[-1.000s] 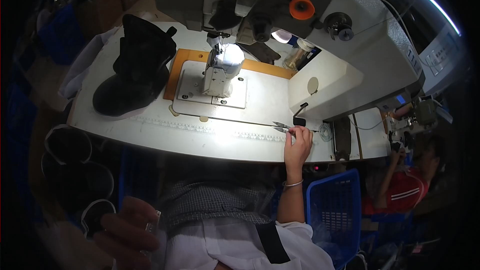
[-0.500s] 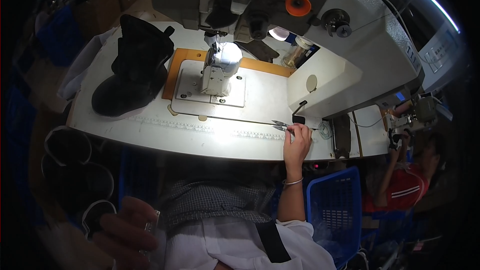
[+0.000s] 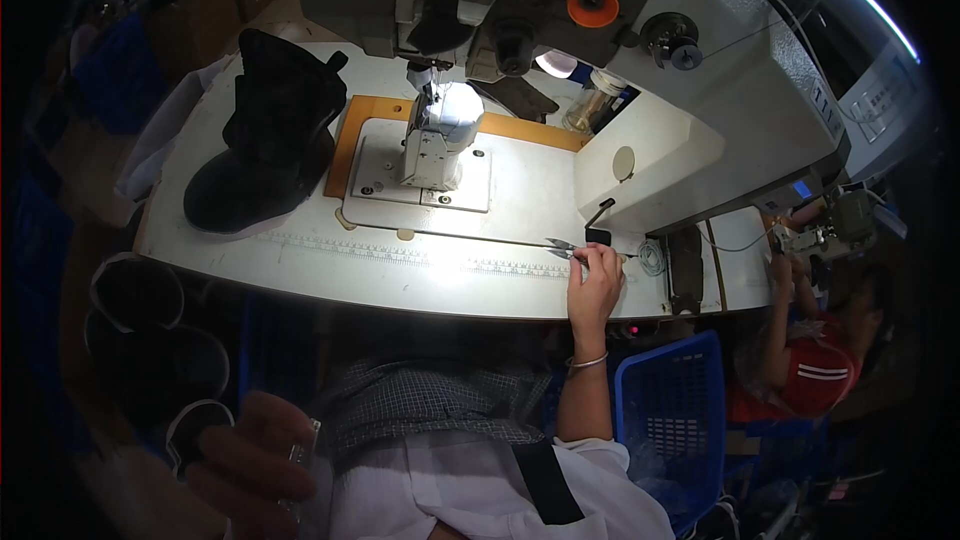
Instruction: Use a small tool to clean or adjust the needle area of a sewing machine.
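At the front edge of the white sewing table [image 3: 400,285], my right hand [image 3: 597,285] is closed around a pair of small thread snips [image 3: 562,249]. The pointed blades face left, apart at the tips, just above the printed ruler. My left hand [image 3: 255,460] is low at the left, dark and close up. Its fingers are curled against a pale, shiny-edged thing [image 3: 303,455] that I cannot make out. A black boot [image 3: 265,145] lies on the table's left side. To its right stands the lit post of the sewing machine [image 3: 435,155], under the needle.
The machine's arm [image 3: 690,130] spans the table's back and right. A coil of pale cord [image 3: 651,258] lies right of my hand. A blue basket [image 3: 668,420] stands below. Several dark boot pieces [image 3: 150,340] are at lower left. Another person in red [image 3: 810,370] sits far right.
My hands, the snips and the boot stay almost still. At the far right, the other person has leaned and shifted their hands a little.
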Motion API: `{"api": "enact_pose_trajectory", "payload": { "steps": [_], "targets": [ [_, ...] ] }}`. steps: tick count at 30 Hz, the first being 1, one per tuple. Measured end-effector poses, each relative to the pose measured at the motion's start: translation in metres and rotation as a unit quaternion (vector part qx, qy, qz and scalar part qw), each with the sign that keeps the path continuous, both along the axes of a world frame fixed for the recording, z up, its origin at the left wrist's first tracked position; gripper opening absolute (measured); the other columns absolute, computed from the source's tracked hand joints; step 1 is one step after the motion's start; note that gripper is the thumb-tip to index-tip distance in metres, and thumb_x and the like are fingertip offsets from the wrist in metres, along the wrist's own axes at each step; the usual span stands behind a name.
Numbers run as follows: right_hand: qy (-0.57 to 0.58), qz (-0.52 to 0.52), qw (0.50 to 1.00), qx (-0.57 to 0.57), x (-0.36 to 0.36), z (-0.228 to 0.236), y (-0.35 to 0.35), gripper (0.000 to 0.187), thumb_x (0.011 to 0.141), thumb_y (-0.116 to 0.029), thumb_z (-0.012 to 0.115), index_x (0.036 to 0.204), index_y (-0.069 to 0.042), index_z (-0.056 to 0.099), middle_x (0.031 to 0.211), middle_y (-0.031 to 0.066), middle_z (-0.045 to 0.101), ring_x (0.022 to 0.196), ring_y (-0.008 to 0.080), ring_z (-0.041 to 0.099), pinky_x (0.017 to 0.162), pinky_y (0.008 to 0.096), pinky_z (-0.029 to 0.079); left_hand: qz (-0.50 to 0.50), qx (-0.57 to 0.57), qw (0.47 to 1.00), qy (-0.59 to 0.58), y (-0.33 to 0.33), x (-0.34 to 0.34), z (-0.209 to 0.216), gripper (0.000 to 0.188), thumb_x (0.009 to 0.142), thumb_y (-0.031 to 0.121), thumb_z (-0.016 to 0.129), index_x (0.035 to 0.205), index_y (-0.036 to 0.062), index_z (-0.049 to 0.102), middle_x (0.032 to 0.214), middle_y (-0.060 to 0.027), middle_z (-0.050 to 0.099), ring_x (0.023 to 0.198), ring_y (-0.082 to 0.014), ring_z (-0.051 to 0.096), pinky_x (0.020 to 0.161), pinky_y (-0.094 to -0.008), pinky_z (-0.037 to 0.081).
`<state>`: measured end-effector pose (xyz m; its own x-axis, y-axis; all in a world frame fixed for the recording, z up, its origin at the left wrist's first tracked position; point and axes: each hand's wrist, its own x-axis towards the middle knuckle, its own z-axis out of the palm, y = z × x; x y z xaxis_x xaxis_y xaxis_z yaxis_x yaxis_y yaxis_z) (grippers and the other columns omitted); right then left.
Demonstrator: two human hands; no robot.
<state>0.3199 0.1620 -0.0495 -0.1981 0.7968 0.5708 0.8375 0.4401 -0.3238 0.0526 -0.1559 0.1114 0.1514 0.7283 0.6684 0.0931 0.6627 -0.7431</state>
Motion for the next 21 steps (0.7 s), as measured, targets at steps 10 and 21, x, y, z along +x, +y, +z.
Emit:
{"api": "enact_pose_trajectory", "payload": {
  "steps": [10,21],
  "targets": [
    [-0.015,-0.052,0.998,0.018,0.0,-0.005,0.001,0.015,0.08,-0.011,0.073,0.093,-0.011,0.065,0.105,0.0037,0.059,0.107,0.0259,0.055,0.092,0.0441,0.041,0.02,0.002,0.984,-0.178,-0.023,0.003,-0.028,0.023,0.103,0.028,0.048,0.113,0.0111,0.059,0.069,-0.0006,0.051,0.068,-0.0151,0.059,0.046,-0.0185,0.041],
    [-0.015,-0.05,0.998,0.022,0.0,-0.004,0.0,0.015,0.079,-0.011,0.073,0.092,-0.011,0.065,0.106,0.0048,0.059,0.109,0.0263,0.055,0.093,0.0441,0.041,-0.015,0.024,0.996,-0.085,-0.012,0.003,-0.022,0.023,0.104,0.021,0.044,0.116,0.0111,0.06,0.075,-0.0051,0.059,0.073,-0.0204,0.063,0.047,-0.0216,0.046]
  ]
}}
